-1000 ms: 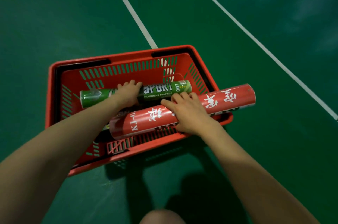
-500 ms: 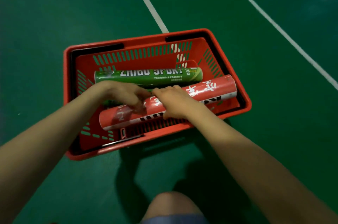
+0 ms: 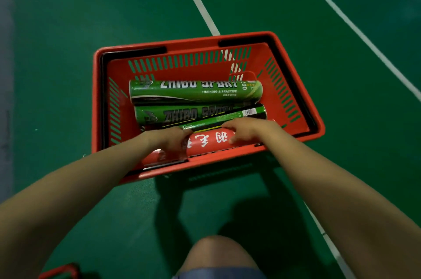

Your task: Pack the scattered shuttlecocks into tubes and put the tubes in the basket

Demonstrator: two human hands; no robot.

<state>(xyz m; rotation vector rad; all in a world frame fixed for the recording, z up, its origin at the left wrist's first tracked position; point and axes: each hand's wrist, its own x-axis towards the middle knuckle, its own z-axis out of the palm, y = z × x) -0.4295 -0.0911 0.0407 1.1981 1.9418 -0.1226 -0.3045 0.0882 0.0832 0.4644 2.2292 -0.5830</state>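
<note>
Starting on the left: the red basket (image 3: 95,105) sits on the green court floor (image 3: 68,28), and there's a bit of spare room between its left wall and the tube ends. The left hand (image 3: 169,139) is wrapped over the left part of the red tube (image 3: 209,143), which lies low along the near wall, inside the basket. Behind it the far green tube (image 3: 196,91) and the second green tube (image 3: 182,115) lie lengthwise side by side, maybe with a third wedged under them, hard to tell. The right hand (image 3: 248,128) curls over the red tube's right part, so both hands are clamped on the same tube, set apart along it. I'd say this is nearly done: the tube just needs letting go. No loose shuttlecocks are in view, but I can't see the whole court. The near rim is tight against the wrists, so lifting straight up looks safest. There's free basket floor past the far tube and by the right wall.
</note>
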